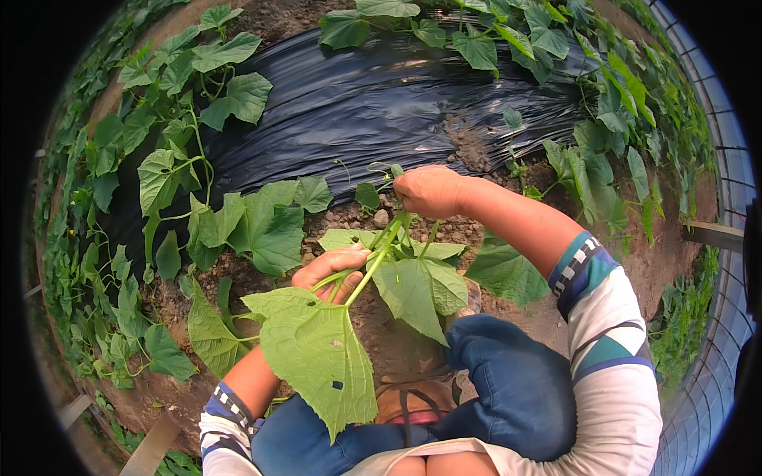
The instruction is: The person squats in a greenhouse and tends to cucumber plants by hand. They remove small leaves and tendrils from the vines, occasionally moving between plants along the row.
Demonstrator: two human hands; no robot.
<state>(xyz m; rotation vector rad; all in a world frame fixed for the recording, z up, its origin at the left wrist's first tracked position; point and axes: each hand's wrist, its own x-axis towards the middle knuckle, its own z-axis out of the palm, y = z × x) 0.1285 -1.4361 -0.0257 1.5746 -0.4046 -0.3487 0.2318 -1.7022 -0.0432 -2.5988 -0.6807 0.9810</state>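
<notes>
My right hand is closed around the upper part of a leafy vine with lobed leaves, near its tendrils. Lower and to the left, my left hand grips green stems of the same vine between thumb and fingers. A large pale-green leaf with small holes hangs below my left hand, over my knee. Another broad leaf spreads beneath the stems. Part of the vine is hidden inside my right fist.
Black plastic mulch film covers the bed ahead, with crumbly soil at its near edge. Leafy vines grow at left and more at right. A wooden board lies lower left; a wire-grid wall curves along the right.
</notes>
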